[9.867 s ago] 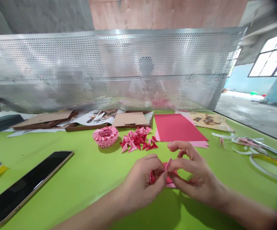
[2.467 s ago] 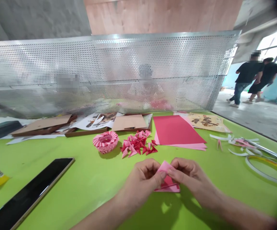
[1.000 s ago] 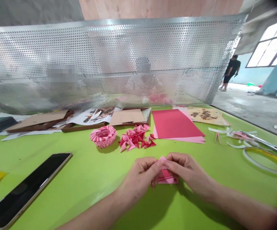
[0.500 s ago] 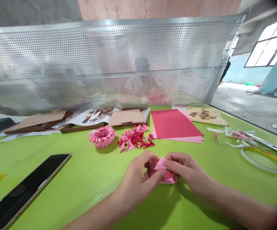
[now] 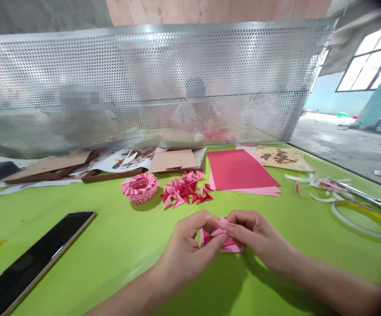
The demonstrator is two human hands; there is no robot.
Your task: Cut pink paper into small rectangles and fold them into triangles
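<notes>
Between my fingertips is a small folded piece of pink paper (image 5: 219, 231). My left hand (image 5: 195, 241) pinches it from the left with thumb and forefinger. My right hand (image 5: 254, 232) grips its upper right corner the same way. Right below them, partly hidden by the fingers, small pink and red paper pieces (image 5: 232, 248) lie on the green table. Farther back rests a heap of red and pink folded paper triangles (image 5: 185, 188). Left of the heap stands a round, woven-looking ring of pink and red folded paper (image 5: 140, 188).
Large red and pink sheets (image 5: 243, 170) lie behind my hands. At right are a tape roll (image 5: 364, 219), scissors (image 5: 364, 194) and white paper strips. A phone (image 5: 38, 259) lies at left. Cardboard trays (image 5: 177, 161) line the perforated metal screen (image 5: 164, 87); people show blurred behind it.
The pink paper piece between my fingers has gone from a raised point to a flatter, lower fold. My left fingers have closed in over it. Both hands stay in nearly the same place.
</notes>
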